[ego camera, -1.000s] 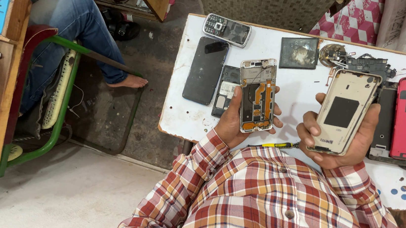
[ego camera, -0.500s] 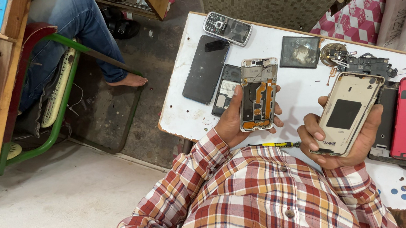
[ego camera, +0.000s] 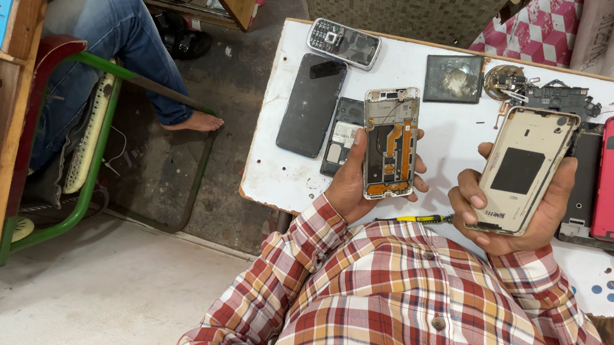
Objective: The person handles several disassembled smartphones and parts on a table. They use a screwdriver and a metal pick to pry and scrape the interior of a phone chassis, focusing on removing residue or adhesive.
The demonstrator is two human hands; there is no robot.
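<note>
both near table edge [ego camera: 279,190]: left hand [ego camera: 357,183] grips phone frame [ego camera: 392,142], right hand [ego camera: 524,204] back cover [ego camera: 524,170].

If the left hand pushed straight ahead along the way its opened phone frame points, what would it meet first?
Probably nothing close: the left hand holds the opened phone frame pointing up the white table, where bare tabletop shows beyond its top end. Depth is unclear; the dark square panel lies just right of that line.

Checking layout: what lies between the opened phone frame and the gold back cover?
Only bare white table separates the phone frame and back cover, head view.
</note>
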